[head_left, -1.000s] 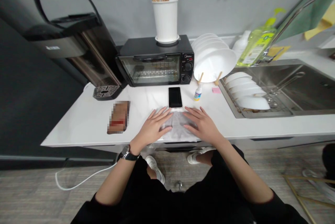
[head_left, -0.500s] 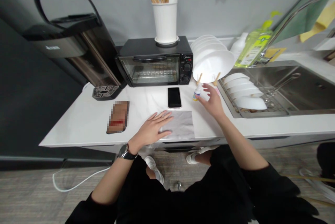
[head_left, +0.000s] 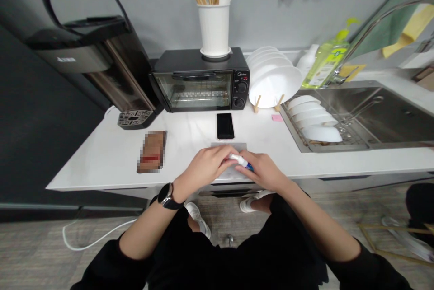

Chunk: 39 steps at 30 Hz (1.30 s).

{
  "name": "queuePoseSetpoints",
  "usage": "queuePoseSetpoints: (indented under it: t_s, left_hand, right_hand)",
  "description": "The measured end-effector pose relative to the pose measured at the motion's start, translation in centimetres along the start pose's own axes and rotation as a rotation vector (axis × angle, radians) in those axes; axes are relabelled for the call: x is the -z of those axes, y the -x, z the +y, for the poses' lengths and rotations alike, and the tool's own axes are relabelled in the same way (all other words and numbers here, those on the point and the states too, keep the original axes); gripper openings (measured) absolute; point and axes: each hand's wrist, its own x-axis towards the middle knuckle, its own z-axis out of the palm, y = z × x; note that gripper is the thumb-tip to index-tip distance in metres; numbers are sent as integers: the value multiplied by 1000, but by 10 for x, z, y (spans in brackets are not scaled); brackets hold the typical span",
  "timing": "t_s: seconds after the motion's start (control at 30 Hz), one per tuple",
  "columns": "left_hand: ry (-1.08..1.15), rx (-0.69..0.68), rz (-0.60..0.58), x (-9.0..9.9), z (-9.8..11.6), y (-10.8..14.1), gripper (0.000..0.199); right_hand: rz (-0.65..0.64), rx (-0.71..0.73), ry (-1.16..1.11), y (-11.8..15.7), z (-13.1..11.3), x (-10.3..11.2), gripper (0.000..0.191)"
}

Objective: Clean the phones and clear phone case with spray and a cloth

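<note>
A small white spray-like bottle (head_left: 241,160) with a blue label lies tilted sideways between my hands, above the grey cloth (head_left: 233,173). My right hand (head_left: 264,170) is closed around its labelled end, hiding much of it. The fingers of my left hand (head_left: 210,163) are closed on its white cap end. The cloth lies flat at the counter's front edge, partly covered by both hands. Just behind the cloth, a black-screened phone (head_left: 225,126) lies on the counter.
A toaster oven (head_left: 200,84) stands behind the phone, bearing a white utensil cup (head_left: 214,28). White plates (head_left: 274,84) stand in a rack to its right, beside the sink (head_left: 389,123). A water dispenser (head_left: 118,73) and a blurred flat object (head_left: 151,152) are on the left.
My right hand has taken the small bottle from near the plate rack and brought it over the cloth. My left hand has left the cloth and closed on the bottle's cap end.
</note>
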Motion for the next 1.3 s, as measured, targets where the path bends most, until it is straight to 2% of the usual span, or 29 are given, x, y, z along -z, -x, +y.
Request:
queuePoseSetpoints:
  t_s: [0.17,0.27,0.33,0.43,0.5,0.57,0.63,0.7,0.83,0.93,0.97,1.0,1.07,1.13,1.23,1.3]
  left_hand:
    - [-328,-163,-206,-10,13,2,28]
    - [-349,-214,-255,-16,16,10,33]
    - [-313,-160,-267,-12,10,17,37]
    - [-206,59,-221,4,-13,32,42]
    - [-56,161,-142,14,-30,38,38]
    - [52,191,-91,15,-42,36,29]
    - [120,200,-96,7,-45,22,24]
    - [191,182,-109,-5,-44,-7,20]
    - [232,134,-113,-36,-50,-91,23]
    - [149,-18,-108,-62,-65,-154,14]
    - [145,-46,-122,-72,-70,-170,14]
    - [159,-17,-127,-81,-76,-184,16]
    - [173,62,-149,-97,-86,-201,17]
    - [185,84,-165,-109,-93,-208,17]
    - [160,60,-163,-118,-99,-210,18]
    - [136,56,-156,-119,-100,-210,25]
  right_hand:
    - [-54,103,144,14,1,0,41]
    - [-42,166,198,23,2,-1,38]
    - [-34,175,230,32,11,4,35]
    - [15,33,267,50,36,19,35]
    - [51,-89,194,57,52,28,34]
    - [74,-156,29,57,61,31,34]
    - [98,-177,-166,49,64,29,34]
    - [136,-198,-326,39,63,25,35]
    - [229,-236,-527,27,67,18,36]
    - [291,-252,-623,29,75,15,37]
    - [313,-262,-660,30,77,14,37]
    - [332,-270,-696,31,79,13,37]
    - [347,-279,-749,32,81,12,37]
    - [345,-281,-778,32,81,10,36]
    - [340,-283,-824,32,80,10,38]
    - [327,-278,-830,32,80,10,39]
